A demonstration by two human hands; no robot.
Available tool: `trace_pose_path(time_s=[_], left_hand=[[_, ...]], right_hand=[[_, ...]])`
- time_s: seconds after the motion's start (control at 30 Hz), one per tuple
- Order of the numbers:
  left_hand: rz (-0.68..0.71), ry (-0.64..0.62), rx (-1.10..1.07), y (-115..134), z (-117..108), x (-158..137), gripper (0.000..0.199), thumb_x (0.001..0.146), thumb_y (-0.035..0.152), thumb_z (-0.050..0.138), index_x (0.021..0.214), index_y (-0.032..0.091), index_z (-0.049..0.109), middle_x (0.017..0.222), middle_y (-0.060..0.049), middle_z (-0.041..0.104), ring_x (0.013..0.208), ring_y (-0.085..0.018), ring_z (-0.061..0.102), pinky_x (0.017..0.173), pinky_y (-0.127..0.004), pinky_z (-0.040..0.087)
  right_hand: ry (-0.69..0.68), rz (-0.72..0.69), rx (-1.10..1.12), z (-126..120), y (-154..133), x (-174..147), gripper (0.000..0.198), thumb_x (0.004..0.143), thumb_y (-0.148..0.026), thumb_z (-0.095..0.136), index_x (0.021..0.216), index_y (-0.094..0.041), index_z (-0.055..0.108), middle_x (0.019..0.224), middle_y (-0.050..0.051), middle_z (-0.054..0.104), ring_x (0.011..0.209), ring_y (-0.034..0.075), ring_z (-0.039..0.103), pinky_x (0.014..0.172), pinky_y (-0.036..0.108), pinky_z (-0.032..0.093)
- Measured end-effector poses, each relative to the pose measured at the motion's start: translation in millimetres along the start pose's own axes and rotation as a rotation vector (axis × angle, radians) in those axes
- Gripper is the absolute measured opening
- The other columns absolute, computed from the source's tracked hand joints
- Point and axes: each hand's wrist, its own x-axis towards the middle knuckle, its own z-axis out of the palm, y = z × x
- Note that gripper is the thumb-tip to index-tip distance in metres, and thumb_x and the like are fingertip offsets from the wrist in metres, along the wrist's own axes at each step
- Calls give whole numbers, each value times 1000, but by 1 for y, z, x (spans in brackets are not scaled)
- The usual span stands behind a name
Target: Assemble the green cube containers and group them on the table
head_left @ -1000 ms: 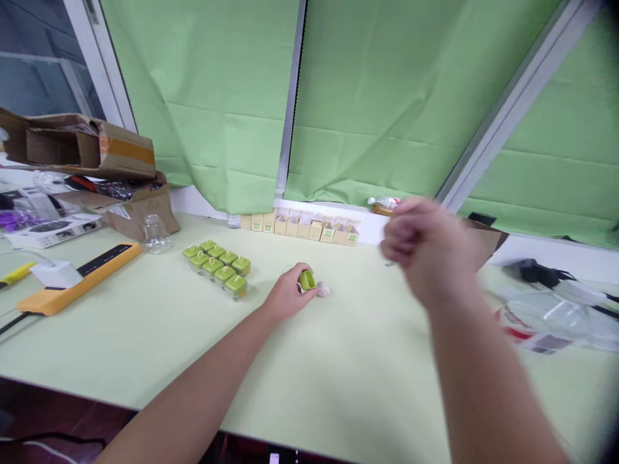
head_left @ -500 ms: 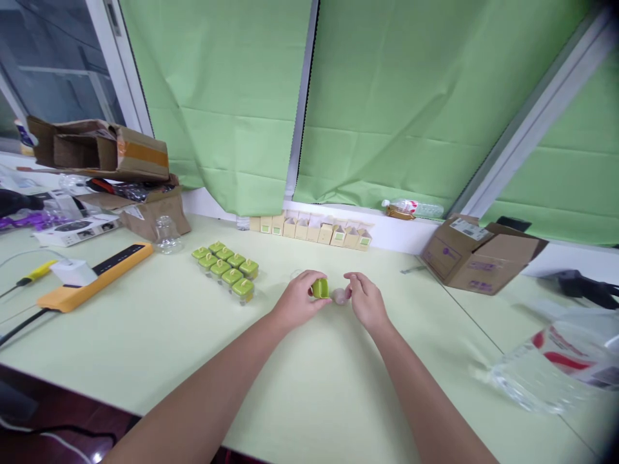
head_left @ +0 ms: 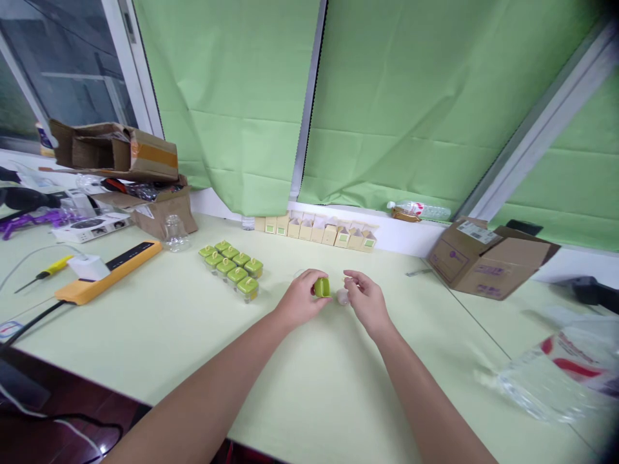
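My left hand (head_left: 300, 300) grips a small green square lid (head_left: 322, 287) by its edges, its hollow side turned toward the right. Across from it, my right hand (head_left: 366, 299) has thumb and forefinger brought together around a tiny pale yellow bit, too small to make out. A small round pinkish, translucent object (head_left: 343, 296) sits on the table between the hands, just beside the right fingers. To the left, several small clear containers with green lids (head_left: 236, 275) and yellow loops stand in two rows. A clear round piece behind my left hand is mostly hidden.
Small cardboard boxes (head_left: 318, 231) line the wall. An orange power strip (head_left: 116, 274), a clear jar (head_left: 176, 233) and stacked cartons (head_left: 145, 158) are at left. A carton (head_left: 483, 261) and a large clear plastic bottle (head_left: 556, 374) stand at right.
My right fingertips have closed in, and a tiny yellow bit now shows at them. The left hand still holds the green lid. The whole view has shifted slightly.
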Motion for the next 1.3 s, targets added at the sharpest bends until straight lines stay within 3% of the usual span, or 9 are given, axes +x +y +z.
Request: trace_pose_path(time_s=[0.23,0.43,0.67,1.03,1.3], left_hand=[[26,17,-21,1,1,1,42,74,12,68,113,23,58,114,-6,62,104,-20,59,84,-33,52],[98,20,12,8,-2,1,39,75,6,62,110,23,59,114,-6,62,106,-20,60,92,-35,49],[136,56,55,9,2,-1,42,75,4,59,111,25,62,117,-4,64,107,-20,61,95,-35,49],[228,95,129,5,6,-3,41,77,3,60,112,24,62,115,-4,65,110,-21,59,97,-38,49],[280,105,172,3,3,-3,44,76,0,59,113,23,61,112,-5,65,107,-21,60,95,-39,51]], right_hand=[[-14,-193,-12,12,-12,-15,32,79,-49,67,86,-18,65,77,4,65,59,14,53,55,25,43],[-63,-250,-190,18,-21,-28,12,77,-30,61,78,-22,70,74,0,69,52,13,51,54,25,42],[-3,-281,-369,20,-25,-33,13,76,-27,58,74,-25,70,70,-3,69,49,12,52,57,25,42],[89,-368,-457,24,-22,-35,14,77,-25,56,71,-24,69,68,-3,69,50,13,51,59,24,39],[-43,-415,-441,20,-22,-31,17,78,-22,53,69,-22,68,64,-3,64,50,11,46,58,23,37]])
